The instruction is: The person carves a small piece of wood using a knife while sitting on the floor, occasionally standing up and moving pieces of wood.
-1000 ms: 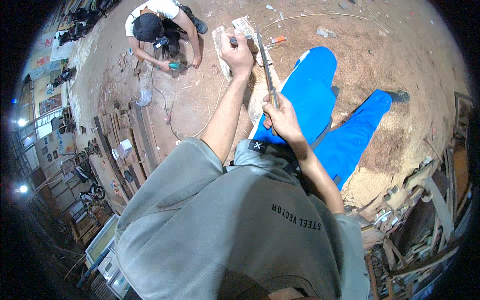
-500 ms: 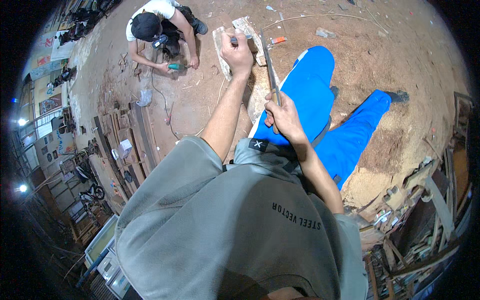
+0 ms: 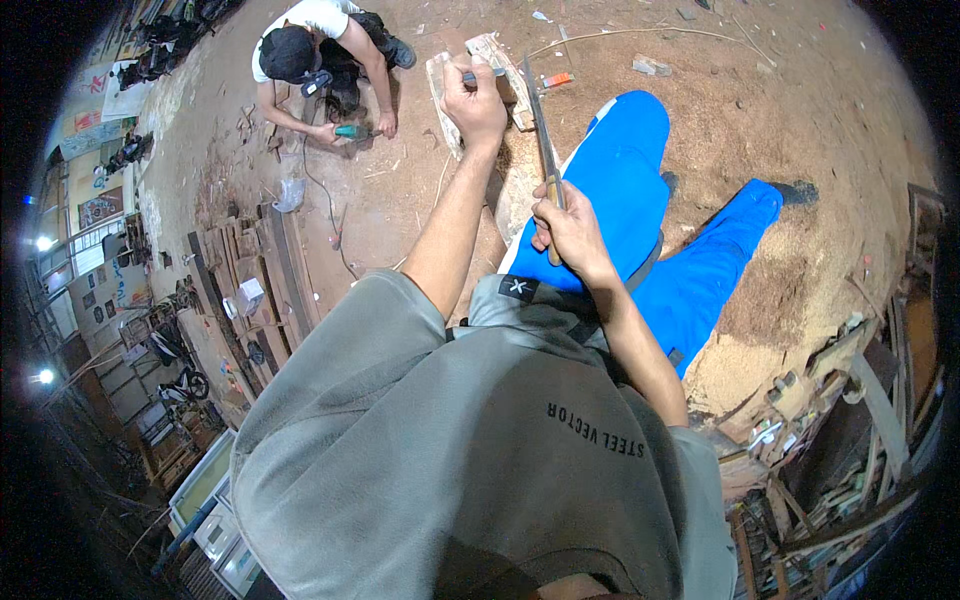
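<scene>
My left hand [image 3: 475,110] is closed on a small dark metal piece [image 3: 496,73] above pale, rough wooden pieces [image 3: 516,105]. My right hand [image 3: 568,230] grips the wooden handle of a long, narrow, dark metal blade [image 3: 540,125], which points away from me alongside the wood. A longer pale board lies beneath the blade, beside my leg in blue trousers [image 3: 625,180]; its lower part is partly hidden by my right hand.
At upper left a crouching person in a white shirt [image 3: 340,30] holds a green power tool [image 3: 352,131] with a cord. An orange object [image 3: 557,79], plastic bag [image 3: 290,195], sawdust [image 3: 760,310], stacked planks [image 3: 270,300] and piled scrap wood [image 3: 880,420] lie around.
My right hand and the blade have shifted very slightly to the right. The co-worker's head and arms have moved a little. My left hand stays in nearly the same place.
</scene>
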`<control>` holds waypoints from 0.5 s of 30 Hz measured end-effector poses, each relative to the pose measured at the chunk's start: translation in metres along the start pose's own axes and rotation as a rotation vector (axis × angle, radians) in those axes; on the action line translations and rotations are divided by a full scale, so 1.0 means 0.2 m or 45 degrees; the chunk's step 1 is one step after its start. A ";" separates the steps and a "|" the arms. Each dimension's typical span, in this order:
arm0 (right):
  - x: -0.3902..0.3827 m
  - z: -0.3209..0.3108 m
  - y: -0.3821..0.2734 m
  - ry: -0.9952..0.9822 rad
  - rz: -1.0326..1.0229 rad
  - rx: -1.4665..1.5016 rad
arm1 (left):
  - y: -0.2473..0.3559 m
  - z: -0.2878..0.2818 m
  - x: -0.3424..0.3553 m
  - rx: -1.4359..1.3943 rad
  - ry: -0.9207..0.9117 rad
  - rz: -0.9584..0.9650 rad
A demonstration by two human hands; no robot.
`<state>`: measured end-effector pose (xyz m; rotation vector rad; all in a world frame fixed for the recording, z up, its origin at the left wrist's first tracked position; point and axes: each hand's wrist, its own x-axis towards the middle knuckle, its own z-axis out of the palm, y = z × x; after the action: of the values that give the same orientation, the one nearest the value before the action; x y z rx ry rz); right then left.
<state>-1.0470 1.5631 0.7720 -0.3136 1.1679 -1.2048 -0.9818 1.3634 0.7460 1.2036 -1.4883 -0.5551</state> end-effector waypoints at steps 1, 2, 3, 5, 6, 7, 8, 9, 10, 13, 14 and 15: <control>0.00 0.00 0.00 0.002 0.000 0.000 | 0.01 0.00 0.00 -0.026 0.014 0.046; 0.01 -0.01 0.01 0.005 0.006 -0.012 | 0.02 0.01 0.00 -0.052 0.028 0.091; 0.01 -0.01 0.01 0.009 0.012 -0.025 | 0.01 0.00 0.00 -0.005 0.009 0.037; 0.01 -0.01 0.01 0.003 0.003 -0.017 | -0.02 0.00 0.00 0.005 0.013 0.056; 0.01 -0.01 0.01 -0.001 -0.006 -0.008 | -0.03 0.00 0.00 0.013 0.016 0.074; 0.00 0.00 0.00 -0.002 -0.006 -0.009 | -0.03 0.00 0.00 0.013 0.016 0.074; 0.00 0.00 -0.01 -0.003 0.006 0.004 | -0.04 0.00 0.00 0.017 0.000 0.047; 0.00 0.00 -0.01 -0.005 0.019 0.017 | -0.04 -0.01 0.00 0.021 -0.016 0.021; 0.00 0.00 -0.02 -0.005 0.020 0.016 | -0.05 0.00 0.00 0.021 -0.015 0.020; 0.00 0.00 -0.02 0.005 0.037 -0.014 | -0.06 0.01 0.00 -0.073 -0.001 0.053; 0.00 0.00 -0.01 0.002 0.032 -0.001 | -0.06 0.01 0.00 -0.075 -0.015 0.039; 0.00 -0.01 -0.01 -0.001 0.026 0.013 | -0.05 0.01 -0.01 -0.077 -0.030 0.024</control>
<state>-1.0496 1.5624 0.7730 -0.2939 1.1613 -1.1920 -0.9793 1.3599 0.7362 1.1385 -1.4909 -0.5990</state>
